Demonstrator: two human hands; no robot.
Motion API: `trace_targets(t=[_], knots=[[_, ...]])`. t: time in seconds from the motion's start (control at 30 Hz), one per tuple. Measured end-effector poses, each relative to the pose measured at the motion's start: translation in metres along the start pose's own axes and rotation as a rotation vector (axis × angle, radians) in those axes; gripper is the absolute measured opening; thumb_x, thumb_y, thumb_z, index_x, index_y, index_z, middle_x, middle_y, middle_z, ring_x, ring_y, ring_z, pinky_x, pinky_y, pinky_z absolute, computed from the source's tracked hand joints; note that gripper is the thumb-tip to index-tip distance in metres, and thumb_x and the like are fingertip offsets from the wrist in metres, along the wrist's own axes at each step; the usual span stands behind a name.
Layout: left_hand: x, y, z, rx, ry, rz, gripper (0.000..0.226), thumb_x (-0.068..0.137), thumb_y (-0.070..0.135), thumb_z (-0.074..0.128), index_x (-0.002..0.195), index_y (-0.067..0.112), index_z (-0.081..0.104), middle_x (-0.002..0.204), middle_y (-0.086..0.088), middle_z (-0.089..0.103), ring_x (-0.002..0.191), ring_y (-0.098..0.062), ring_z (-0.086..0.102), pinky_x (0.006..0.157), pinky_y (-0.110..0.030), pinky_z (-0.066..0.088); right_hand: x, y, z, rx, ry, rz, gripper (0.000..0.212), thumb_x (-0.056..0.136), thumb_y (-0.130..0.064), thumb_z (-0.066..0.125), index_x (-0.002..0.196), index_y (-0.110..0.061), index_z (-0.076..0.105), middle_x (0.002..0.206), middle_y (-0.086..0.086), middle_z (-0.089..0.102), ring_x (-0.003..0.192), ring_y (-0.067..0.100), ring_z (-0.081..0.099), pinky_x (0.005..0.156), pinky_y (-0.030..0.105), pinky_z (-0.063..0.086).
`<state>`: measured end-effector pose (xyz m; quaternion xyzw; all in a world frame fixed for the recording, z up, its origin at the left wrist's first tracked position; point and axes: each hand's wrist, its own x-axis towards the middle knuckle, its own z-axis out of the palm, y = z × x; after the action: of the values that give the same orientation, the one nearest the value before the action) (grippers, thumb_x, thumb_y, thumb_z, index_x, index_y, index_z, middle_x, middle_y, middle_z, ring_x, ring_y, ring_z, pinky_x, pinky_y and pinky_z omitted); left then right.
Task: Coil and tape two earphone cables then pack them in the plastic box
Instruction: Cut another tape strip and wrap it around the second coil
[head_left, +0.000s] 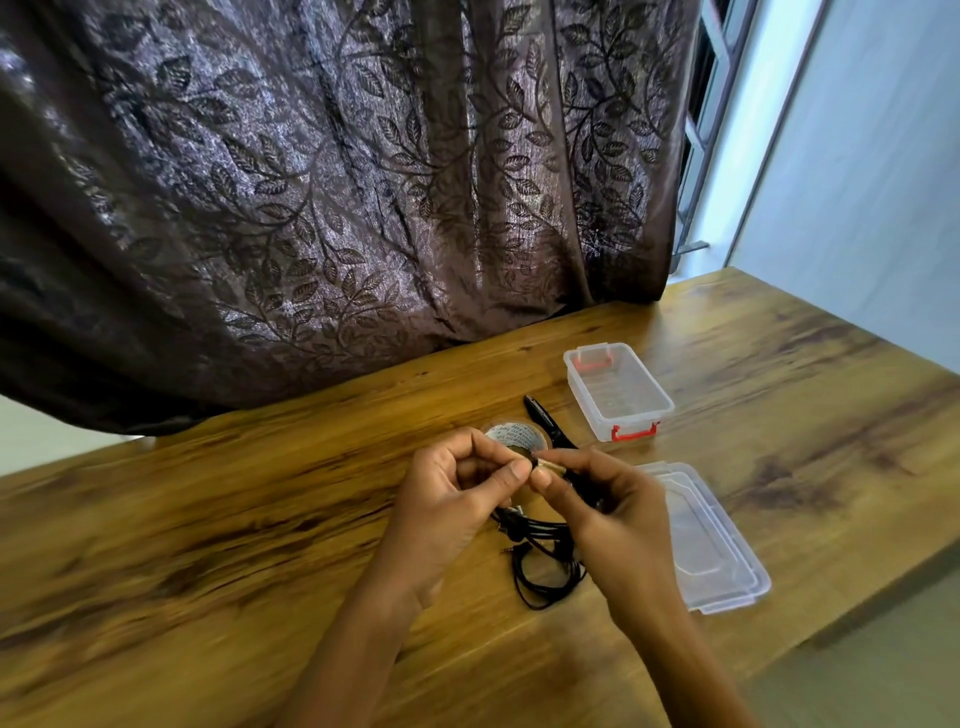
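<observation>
Head view: both hands meet above the table (208, 519), thumbs and forefingers pressed together. The left hand (447, 499) and right hand (602, 509) pinch a small tan strip of tape (551, 466) between them; the strip runs roughly left to right. Black cables (540, 566) lie in a loose tangle on the table just below the hands, partly hidden by them. The tape roll (514, 435) sits just behind the fingers, scissors (545, 418) beside it. The open box (618, 389) lies farther back, long axis running away from the viewer. Its lid (711, 540) lies flat at right.
</observation>
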<state>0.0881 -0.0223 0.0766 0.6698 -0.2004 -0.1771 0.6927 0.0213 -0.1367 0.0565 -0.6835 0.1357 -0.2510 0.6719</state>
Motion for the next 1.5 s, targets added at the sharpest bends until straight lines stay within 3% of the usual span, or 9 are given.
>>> trace_targets(t=[0.13,0.3,0.53,0.7,0.87,1.0,1.13,1.4,1.5], knots=[[0.001,-0.003,-0.001,0.025,-0.004,0.023,0.006,0.078,0.002,0.067,0.076,0.007,0.063,0.065,0.004,0.069,0.062,-0.003,0.064,0.059,-0.014,0.049,0.001,-0.004,0.0,0.181,-0.026,0.151,0.013,0.077,-0.006,0.067,0.075,-0.017,0.072,0.068,-0.004,0.072,0.065,0.001,0.065,0.056,0.01,0.046],[0.002,-0.008,-0.002,0.106,-0.02,0.071,0.015,0.076,0.0,0.068,0.072,0.014,0.064,0.066,0.007,0.07,0.066,-0.002,0.064,0.06,-0.013,0.048,0.002,0.003,-0.003,0.263,-0.05,0.339,0.011,0.076,-0.008,0.066,0.074,-0.014,0.075,0.069,0.0,0.068,0.065,0.009,0.053,0.061,0.024,0.038],[0.005,-0.017,-0.003,0.116,0.022,0.022,0.008,0.079,0.007,0.068,0.077,0.014,0.065,0.071,0.002,0.07,0.066,-0.004,0.063,0.061,-0.015,0.049,0.006,0.007,-0.005,0.264,-0.106,0.319,0.01,0.077,-0.013,0.065,0.082,-0.01,0.074,0.067,-0.001,0.069,0.057,0.001,0.057,0.062,0.026,0.041],[0.009,-0.027,-0.009,0.039,0.134,-0.074,0.004,0.08,0.012,0.067,0.083,0.012,0.065,0.073,0.0,0.069,0.06,-0.004,0.057,0.058,-0.014,0.048,0.01,0.015,-0.01,0.302,-0.139,0.324,0.034,0.071,-0.018,0.066,0.105,-0.014,0.065,0.075,0.005,0.067,0.064,0.012,0.062,0.06,0.023,0.052],[0.016,-0.049,-0.017,-0.091,0.299,-0.25,0.018,0.083,0.009,0.064,0.099,0.014,0.058,0.086,-0.006,0.071,0.069,-0.012,0.058,0.066,-0.022,0.047,0.013,0.043,0.0,0.265,-0.083,0.375,0.011,0.081,0.001,0.064,0.09,-0.003,0.061,0.072,0.004,0.069,0.068,0.015,0.066,0.059,0.025,0.053],[0.021,-0.076,-0.029,-0.133,0.338,-0.421,0.014,0.085,0.008,0.06,0.099,0.01,0.057,0.087,-0.008,0.069,0.068,-0.013,0.058,0.074,-0.034,0.051,0.018,0.076,0.016,0.179,-0.059,0.437,0.005,0.083,-0.001,0.063,0.088,0.0,0.062,0.072,0.007,0.068,0.068,0.015,0.064,0.063,0.027,0.053],[0.026,-0.107,-0.044,-0.113,0.405,-0.52,0.015,0.087,0.003,0.057,0.102,0.005,0.057,0.089,-0.009,0.066,0.072,-0.013,0.061,0.066,-0.026,0.052,0.024,0.11,0.034,0.006,-0.054,0.509,0.009,0.088,-0.007,0.059,0.083,-0.01,0.066,0.085,0.013,0.07,0.082,0.027,0.066,0.077,0.04,0.054],[0.033,-0.142,-0.053,0.292,0.525,-0.444,0.012,0.088,0.01,0.057,0.1,0.013,0.059,0.106,-0.007,0.064,0.091,-0.018,0.061,0.071,-0.024,0.046,0.023,0.125,0.055,-0.357,-0.245,0.391,0.026,0.097,-0.01,0.041,0.111,-0.009,0.063,0.098,0.002,0.065,0.077,0.006,0.056,0.065,0.014,0.044],[0.037,-0.146,-0.054,0.473,0.539,-0.387,0.014,0.088,0.012,0.058,0.102,0.014,0.061,0.11,-0.005,0.065,0.096,-0.02,0.061,0.072,-0.027,0.046,0.022,0.127,0.058,-0.508,-0.341,0.242,0.032,0.098,-0.013,0.039,0.124,-0.009,0.055,0.124,0.006,0.057,0.116,0.016,0.049,0.093,0.022,0.039]])
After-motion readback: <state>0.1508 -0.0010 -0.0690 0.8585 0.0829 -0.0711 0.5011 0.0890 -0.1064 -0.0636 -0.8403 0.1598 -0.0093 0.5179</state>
